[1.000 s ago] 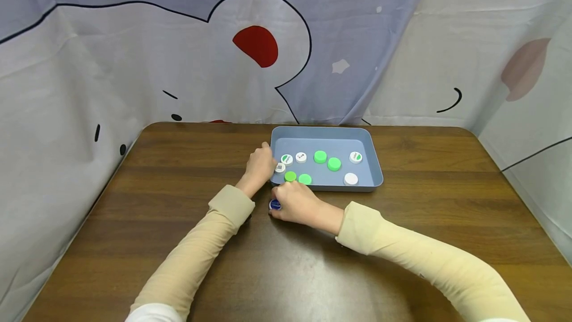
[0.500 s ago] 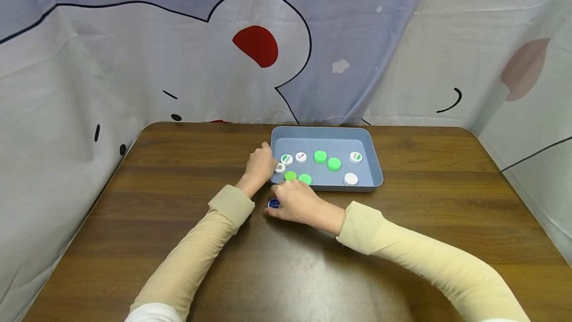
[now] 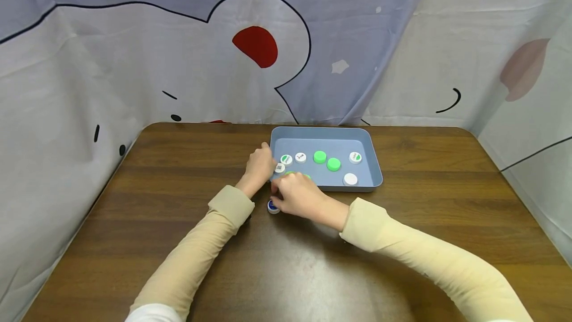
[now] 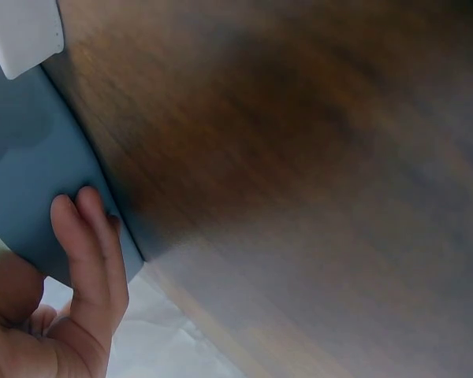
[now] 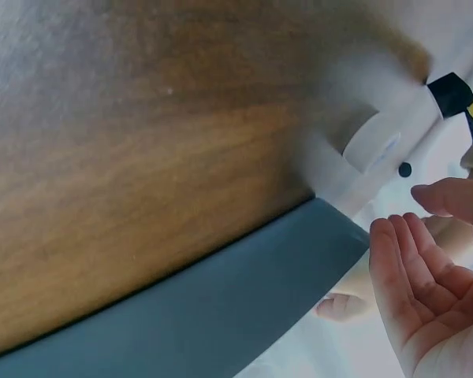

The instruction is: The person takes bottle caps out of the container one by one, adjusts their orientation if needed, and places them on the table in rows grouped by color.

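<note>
A round blue-and-white cap (image 3: 272, 207) lies on the wooden table in front of the tray's near left corner. My right hand (image 3: 298, 195) hovers beside it, thumb tip overlapping the cap's edge in the head view. In the right wrist view, a gap shows between thumb and fingers (image 5: 406, 260), and nothing is held. My left hand (image 3: 260, 168) grips the left wall of the blue-grey tray (image 3: 321, 134). Its fingers (image 4: 91, 252) lie along the outer wall, with the thumb at the rim. White caps (image 3: 350, 179) and green caps (image 3: 333, 164) lie inside the tray.
Several caps sit close to the tray's left wall; two green ones at the front are mostly hidden behind my right hand. The brown wooden table (image 3: 178, 173) extends to both sides. A printed curtain (image 3: 178, 63) hangs right behind the table's back edge.
The right hand's fingers have come off the blue-and-white cap, and the hand has risen slightly toward the tray. The cap has shifted a little left and down. The left hand stays put.
</note>
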### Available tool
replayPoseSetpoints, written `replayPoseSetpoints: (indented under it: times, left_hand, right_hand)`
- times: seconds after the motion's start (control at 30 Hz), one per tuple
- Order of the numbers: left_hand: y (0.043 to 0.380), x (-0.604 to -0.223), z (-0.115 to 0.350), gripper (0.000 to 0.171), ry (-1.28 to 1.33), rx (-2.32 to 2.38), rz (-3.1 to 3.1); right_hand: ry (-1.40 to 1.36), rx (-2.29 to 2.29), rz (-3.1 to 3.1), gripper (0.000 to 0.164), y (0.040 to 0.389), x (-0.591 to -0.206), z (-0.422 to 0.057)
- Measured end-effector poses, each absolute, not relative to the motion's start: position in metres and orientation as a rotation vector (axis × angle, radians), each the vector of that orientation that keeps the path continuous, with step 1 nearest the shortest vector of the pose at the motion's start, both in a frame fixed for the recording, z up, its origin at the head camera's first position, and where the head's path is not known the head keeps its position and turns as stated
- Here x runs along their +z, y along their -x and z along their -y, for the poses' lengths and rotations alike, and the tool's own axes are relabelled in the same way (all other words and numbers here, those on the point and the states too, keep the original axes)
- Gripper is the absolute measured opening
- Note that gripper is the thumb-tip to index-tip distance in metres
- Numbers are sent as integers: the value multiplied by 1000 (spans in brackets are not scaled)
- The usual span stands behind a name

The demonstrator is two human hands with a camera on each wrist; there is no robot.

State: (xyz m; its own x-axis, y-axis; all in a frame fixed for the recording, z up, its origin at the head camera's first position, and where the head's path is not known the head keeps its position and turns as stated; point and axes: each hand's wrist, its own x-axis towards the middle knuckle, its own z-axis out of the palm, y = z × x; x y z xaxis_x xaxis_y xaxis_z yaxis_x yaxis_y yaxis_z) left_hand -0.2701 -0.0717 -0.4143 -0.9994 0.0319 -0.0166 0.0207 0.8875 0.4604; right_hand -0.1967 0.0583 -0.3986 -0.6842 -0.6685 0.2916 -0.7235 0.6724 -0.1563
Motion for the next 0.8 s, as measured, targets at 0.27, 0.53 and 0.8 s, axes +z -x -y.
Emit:
replayPoseSetpoints:
  times: [0.27,0.53,0.8]
  left_hand:
    - [270,-415,72,26,-55,730,-3035]
    - [270,-415,72,28,-47,727,-3036]
    - [270,-414,71,28,-32,732,-3008]
  right_hand:
    - [-1113,443,2639,8,203,-392,-64]
    - [-1088,441,2612,8,209,-386,-70]
    - [-1002,460,2630,7,219,-381,-78]
